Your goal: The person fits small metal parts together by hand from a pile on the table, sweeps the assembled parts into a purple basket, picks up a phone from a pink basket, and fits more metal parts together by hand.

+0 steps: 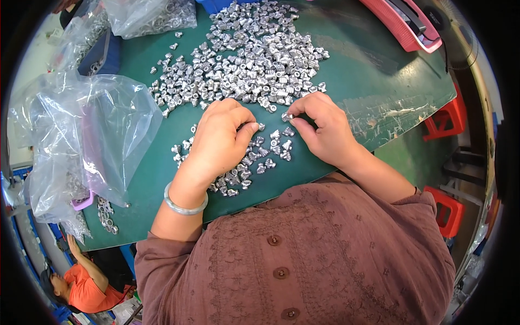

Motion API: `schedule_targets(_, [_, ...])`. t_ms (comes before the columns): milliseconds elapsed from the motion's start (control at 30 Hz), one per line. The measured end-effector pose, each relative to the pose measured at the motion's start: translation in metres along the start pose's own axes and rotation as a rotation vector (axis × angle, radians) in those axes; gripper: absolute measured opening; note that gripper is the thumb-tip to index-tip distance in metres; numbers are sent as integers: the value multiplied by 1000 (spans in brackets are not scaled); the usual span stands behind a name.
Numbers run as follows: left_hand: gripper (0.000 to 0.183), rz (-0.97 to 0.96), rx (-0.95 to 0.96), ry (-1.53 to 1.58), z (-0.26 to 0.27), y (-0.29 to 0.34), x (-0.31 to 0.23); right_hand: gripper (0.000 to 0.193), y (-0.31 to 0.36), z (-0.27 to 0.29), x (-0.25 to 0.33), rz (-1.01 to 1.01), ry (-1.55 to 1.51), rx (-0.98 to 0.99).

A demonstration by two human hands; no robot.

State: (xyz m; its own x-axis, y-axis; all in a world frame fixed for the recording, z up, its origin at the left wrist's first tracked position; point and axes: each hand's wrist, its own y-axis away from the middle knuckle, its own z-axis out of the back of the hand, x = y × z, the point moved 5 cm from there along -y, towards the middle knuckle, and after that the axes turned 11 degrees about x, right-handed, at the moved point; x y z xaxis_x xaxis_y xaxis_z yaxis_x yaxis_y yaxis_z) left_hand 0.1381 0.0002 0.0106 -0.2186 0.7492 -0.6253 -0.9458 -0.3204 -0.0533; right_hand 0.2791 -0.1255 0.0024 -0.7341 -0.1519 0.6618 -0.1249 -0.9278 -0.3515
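Between the thumb and index finger of my right hand (pixel 325 130) is a small ridged silvery metal piece (pixel 287 116). My left hand (pixel 225 132) is closed in a pinch on another small metal piece (pixel 261 127), of which only the end shows past the fingertips. Beyond both hands spreads a big heap of similar metal pieces (pixel 254 59), each ridged and with a hole in one end. A smaller scatter of pieces (pixel 238 174) lies under and beside my left hand, close to the table's near edge.
A clear plastic bag (pixel 119 119) slumps over the table's left side, near a few metal rings (pixel 108 219). More bagged parts (pixel 157 19) and a blue bin (pixel 108 54) stand far left. A pink basket (pixel 406 27) sits far right. Red stools (pixel 447 211) and a co-worker in orange (pixel 89 290) are beyond the green table (pixel 374 103).
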Motion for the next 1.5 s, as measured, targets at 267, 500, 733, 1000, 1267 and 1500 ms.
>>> schedule_targets(267, [14,-48,8,-54,1,-7,-6,21,3,-12,-2,102,40,162])
schedule_targets(500, [28,-115,-38,-190,-5,-23,-16,15,-11,-8,1,76,119,170])
schedule_targets(733, [19,-69,-62,-155,-5,-24,-6,11,-27,-17,6,46,354,168])
schedule_targets(1000, [15,-26,-20,-181,-7,-21,-6,9,-17,-15,1,22,360,140])
schedule_targets(1267, [13,11,21,-187,-7,-16,-3,10,-12,-17,2,12,264,155])
schedule_targets(1500, [8,-10,14,-117,-5,-10,2,12,-11,-17,4,0,260,182])
